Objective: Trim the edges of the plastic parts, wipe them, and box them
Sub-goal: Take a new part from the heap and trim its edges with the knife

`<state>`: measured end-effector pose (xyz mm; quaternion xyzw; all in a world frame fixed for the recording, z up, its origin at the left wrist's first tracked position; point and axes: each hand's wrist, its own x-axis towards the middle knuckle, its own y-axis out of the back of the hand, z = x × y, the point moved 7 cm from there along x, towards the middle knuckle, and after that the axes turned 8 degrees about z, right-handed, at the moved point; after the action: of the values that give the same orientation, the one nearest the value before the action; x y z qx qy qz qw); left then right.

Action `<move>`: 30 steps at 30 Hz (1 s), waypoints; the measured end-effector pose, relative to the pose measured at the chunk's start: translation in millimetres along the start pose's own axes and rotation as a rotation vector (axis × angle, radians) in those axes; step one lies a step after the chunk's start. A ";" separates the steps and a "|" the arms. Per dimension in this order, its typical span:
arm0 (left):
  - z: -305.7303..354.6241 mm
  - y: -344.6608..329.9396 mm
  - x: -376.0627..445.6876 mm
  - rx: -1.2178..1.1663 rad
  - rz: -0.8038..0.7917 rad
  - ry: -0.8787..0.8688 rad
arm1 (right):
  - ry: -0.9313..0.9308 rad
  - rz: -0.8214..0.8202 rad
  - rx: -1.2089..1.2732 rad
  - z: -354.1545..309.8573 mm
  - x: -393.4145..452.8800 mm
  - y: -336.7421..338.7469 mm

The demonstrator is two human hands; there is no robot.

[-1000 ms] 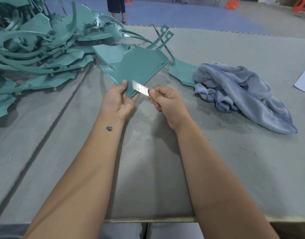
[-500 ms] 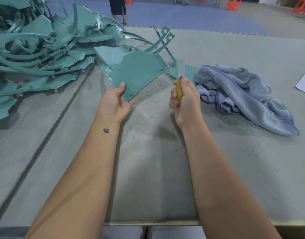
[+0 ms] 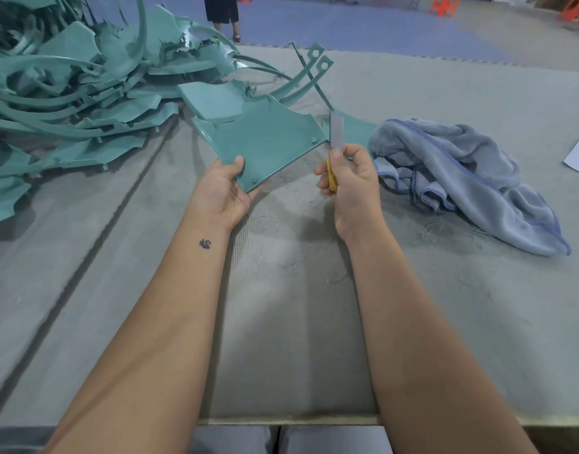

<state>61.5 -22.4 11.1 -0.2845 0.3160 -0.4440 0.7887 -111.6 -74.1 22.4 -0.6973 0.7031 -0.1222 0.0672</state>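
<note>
my left hand (image 3: 224,191) pinches the near corner of a flat teal plastic part (image 3: 265,142), thumb on top and fingers underneath, holding it tilted up off the table; my right hand (image 3: 350,181) is wrapped round the yellow handle of a utility knife (image 3: 334,139), blade pointing up and away, just beside the part's right edge but not touching it; the grey padded table (image 3: 281,322) fills the view; at far left sits a big heap of teal parts (image 3: 69,93), curved strips and panels tangled together, apparently untrimmed though i can't be sure; to the right lies a crumpled blue-grey cloth (image 3: 461,178), near my knife hand; thin shavings (image 3: 334,278) are scattered on the mat below my wrists; no box is in view; i judge the trimming step is in hand, with wiping and boxing not yet reached for this piece; the next move calls for laying the blade against an edge at a shallow angle and drawing it along away from my holding fingers, while my left hand keeps the part steady.
</note>
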 end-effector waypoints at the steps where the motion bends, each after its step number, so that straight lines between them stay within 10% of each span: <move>1: -0.2 0.1 0.0 -0.004 0.002 0.002 | 0.010 -0.007 -0.008 0.2 -0.3 -0.5; 17: 0.0 1.2 -0.1 -0.036 0.006 -0.003 | 0.091 -0.083 -0.086 1.6 -3.7 -8.1; 24: -3.7 -1.0 -2.4 -0.071 -0.010 0.013 | 0.180 -0.362 -0.462 12.6 -16.9 -31.9; 30: -5.2 0.8 -1.9 -0.049 0.029 0.019 | 0.102 -0.123 0.025 -2.7 -6.2 -7.5</move>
<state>57.3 -21.3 7.6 -0.2946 0.3383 -0.4272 0.7850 -105.0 -67.7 26.6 -0.7312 0.6597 -0.1706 0.0324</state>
